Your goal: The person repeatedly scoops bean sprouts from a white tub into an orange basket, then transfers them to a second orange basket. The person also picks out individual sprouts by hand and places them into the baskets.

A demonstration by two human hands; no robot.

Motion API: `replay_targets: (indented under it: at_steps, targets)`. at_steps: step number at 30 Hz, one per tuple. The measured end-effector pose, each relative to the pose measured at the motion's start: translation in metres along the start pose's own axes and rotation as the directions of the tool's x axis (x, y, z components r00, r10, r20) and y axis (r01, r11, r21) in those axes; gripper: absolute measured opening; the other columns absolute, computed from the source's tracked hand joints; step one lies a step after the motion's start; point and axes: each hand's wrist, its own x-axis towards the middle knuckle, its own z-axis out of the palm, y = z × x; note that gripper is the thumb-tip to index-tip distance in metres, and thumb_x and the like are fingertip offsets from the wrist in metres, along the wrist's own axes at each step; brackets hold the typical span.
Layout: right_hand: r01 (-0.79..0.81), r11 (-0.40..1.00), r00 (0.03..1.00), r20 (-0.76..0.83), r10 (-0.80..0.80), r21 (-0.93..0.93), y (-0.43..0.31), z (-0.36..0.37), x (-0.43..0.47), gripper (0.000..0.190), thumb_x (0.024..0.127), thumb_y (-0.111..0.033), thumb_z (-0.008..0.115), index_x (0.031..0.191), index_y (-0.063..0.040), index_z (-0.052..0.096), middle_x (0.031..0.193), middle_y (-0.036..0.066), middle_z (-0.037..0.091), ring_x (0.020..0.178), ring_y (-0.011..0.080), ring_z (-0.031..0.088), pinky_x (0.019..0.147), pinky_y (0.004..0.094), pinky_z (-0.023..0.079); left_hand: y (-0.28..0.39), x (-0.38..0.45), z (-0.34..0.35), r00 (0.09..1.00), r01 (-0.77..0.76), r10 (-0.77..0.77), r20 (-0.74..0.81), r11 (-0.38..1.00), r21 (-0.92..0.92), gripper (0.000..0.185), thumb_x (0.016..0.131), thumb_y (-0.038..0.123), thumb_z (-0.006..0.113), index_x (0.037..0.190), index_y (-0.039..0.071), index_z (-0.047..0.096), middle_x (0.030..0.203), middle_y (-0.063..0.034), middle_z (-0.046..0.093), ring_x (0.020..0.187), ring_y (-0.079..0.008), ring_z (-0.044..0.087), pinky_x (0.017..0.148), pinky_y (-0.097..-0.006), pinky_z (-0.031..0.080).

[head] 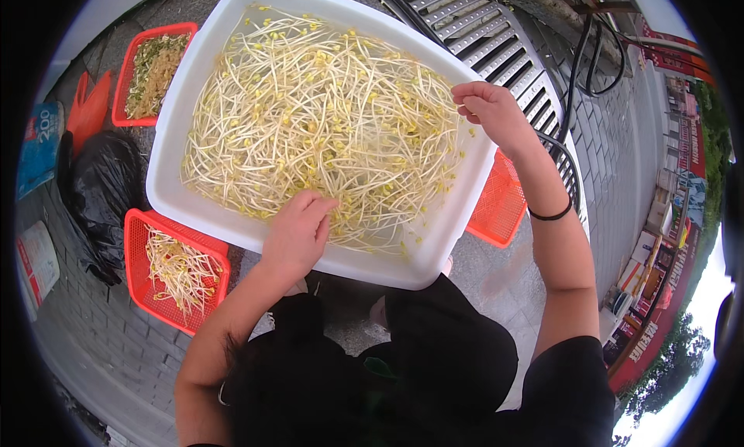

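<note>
A large white plastic tub [177, 156] lies before me, filled with bean sprouts [325, 115] with yellow heads, sitting in shallow water. Over the tub's near side is my left hand [296, 232], its curled fingertips at the near edge of the sprouts. Whether it pinches any is hidden. At the right side of the tub, my right hand [491, 115] hovers by the rim with thumb and fingers drawn together. Anything between those fingertips is too small to make out. A few loose sprout heads cling to the tub's inner right wall.
Left of the tub stand a red basket [132, 272] with sprouts and another red basket [119, 98] of husks and scraps. A black plastic bag [107, 185] lies between them. Another red basket [500, 205] is partly under the tub's right side. Beyond lies a slotted metal rack [494, 34].
</note>
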Motion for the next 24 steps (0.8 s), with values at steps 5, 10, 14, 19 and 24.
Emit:
replay_targets:
  at_steps: [5,10,14,19,24]
  targets:
    - [-0.148,0.902,0.976,-0.087,0.200,0.405,0.005,0.000,0.008,0.030,0.097,-0.005,0.046,0.122,0.009,0.058,0.110,0.015,0.065,0.096,0.0221,0.065,0.087,0.0320,0.054,0.001,-0.001,-0.009,0.968,0.242,-0.251,-0.031,0.955,-0.169,0.023,0.086,0.000,0.062,0.107,0.007,0.067,0.100,-0.0115,0.062,0.086,-0.0289,0.064,0.072,-0.0360,0.052]
    - [-0.222,0.422,0.876,-0.011,0.482,0.879,0.021,0.028,0.013,0.032,0.098,-0.004,0.044,0.125,0.010,0.052,0.117,0.020,0.061,0.109,0.0289,0.062,0.094,0.0371,0.055,-0.002,-0.001,-0.010,0.978,0.188,-0.194,-0.076,0.979,-0.080,0.024,0.084,-0.001,0.063,0.108,0.005,0.067,0.104,-0.0127,0.063,0.094,-0.0300,0.063,0.080,-0.0364,0.052]
    - [-0.115,0.953,0.993,0.014,0.116,0.282,0.039,0.031,0.000,0.053,0.090,-0.015,0.062,0.138,0.002,0.045,0.132,0.020,0.053,0.113,0.0340,0.059,0.101,0.0413,0.049,-0.017,0.031,-0.051,0.985,0.028,0.006,-0.173,0.980,0.197,0.033,0.083,0.000,0.066,0.116,0.005,0.065,0.116,-0.0143,0.061,0.109,-0.0324,0.059,0.095,-0.0392,0.047]
    - [0.306,0.652,0.952,0.203,-0.231,-0.694,0.009,0.085,-0.029,0.108,0.069,-0.029,0.084,0.156,-0.019,0.021,0.158,0.026,0.020,0.145,0.0477,0.021,0.114,0.0577,0.030,-0.055,0.079,-0.101,0.975,0.098,-0.200,0.096,0.775,0.624,0.095,0.071,0.012,0.083,0.151,0.018,0.032,0.157,-0.0172,0.028,0.145,-0.0394,0.027,0.114,-0.0491,0.035]
    - [0.267,0.450,0.963,0.221,-0.154,-0.852,0.007,0.122,0.002,0.123,0.066,-0.030,0.088,0.158,-0.028,0.007,0.162,0.024,0.007,0.144,0.0528,0.019,0.111,0.0684,0.029,-0.056,0.103,-0.076,0.908,0.091,-0.358,0.218,0.676,0.731,0.109,0.066,0.020,0.087,0.155,0.021,0.024,0.161,-0.0187,0.018,0.148,-0.0436,0.018,0.116,-0.0569,0.029]
